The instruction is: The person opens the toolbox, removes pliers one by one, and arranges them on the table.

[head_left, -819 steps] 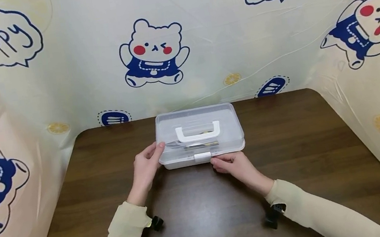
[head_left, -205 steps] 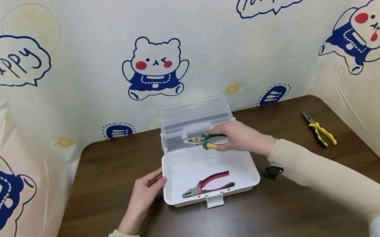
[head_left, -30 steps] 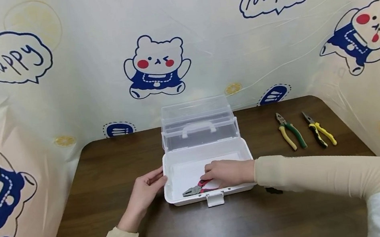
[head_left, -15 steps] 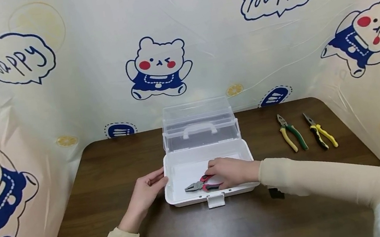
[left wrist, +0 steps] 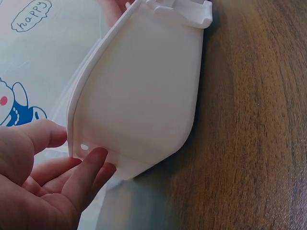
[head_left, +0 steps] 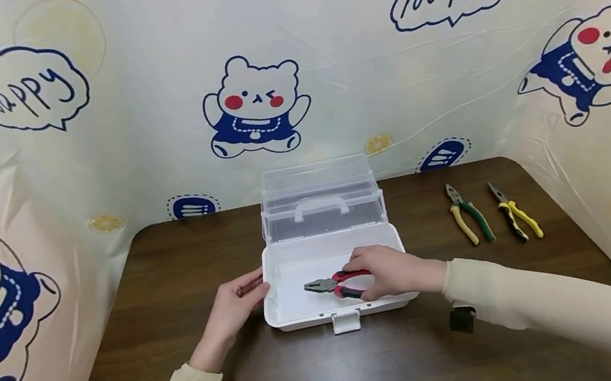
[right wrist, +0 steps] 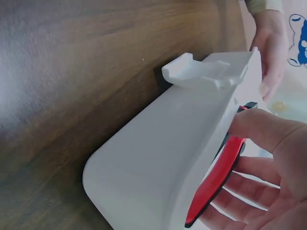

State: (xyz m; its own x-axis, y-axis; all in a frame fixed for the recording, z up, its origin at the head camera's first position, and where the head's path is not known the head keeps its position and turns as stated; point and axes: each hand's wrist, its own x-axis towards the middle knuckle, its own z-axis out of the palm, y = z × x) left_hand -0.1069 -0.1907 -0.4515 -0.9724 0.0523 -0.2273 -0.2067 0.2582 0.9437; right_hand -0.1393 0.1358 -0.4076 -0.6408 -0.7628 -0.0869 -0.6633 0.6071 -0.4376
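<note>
A white toolbox [head_left: 308,321] stands on the table with its clear lid [head_left: 316,179] tipped back. My left hand [head_left: 232,306] grips the toolbox at its left end; in the left wrist view, the thumb is at the rim and the fingertips rest against the end wall. Over the white tray floor, my right hand [head_left: 396,271] holds combination pliers [head_left: 323,285] by their red and black handles, jaws pointing left. In the right wrist view one red handle [right wrist: 216,179] shows between thumb and fingers, close by the front rim; the rim hides part of the pliers.
To the right on the brown table [head_left: 186,259] lie green-and-cream-handled pliers [head_left: 470,214] and yellow-and-black needle-nose pliers [head_left: 515,211]. A white latch [head_left: 347,322] hangs at the toolbox front. Printed cloth [head_left: 153,108] encloses the table's back and sides.
The toolbox has been opened, and two pliers now lie at right. In the last second my right hand has picked up the red-handled pliers and shifted slightly right; the left hand has stayed.
</note>
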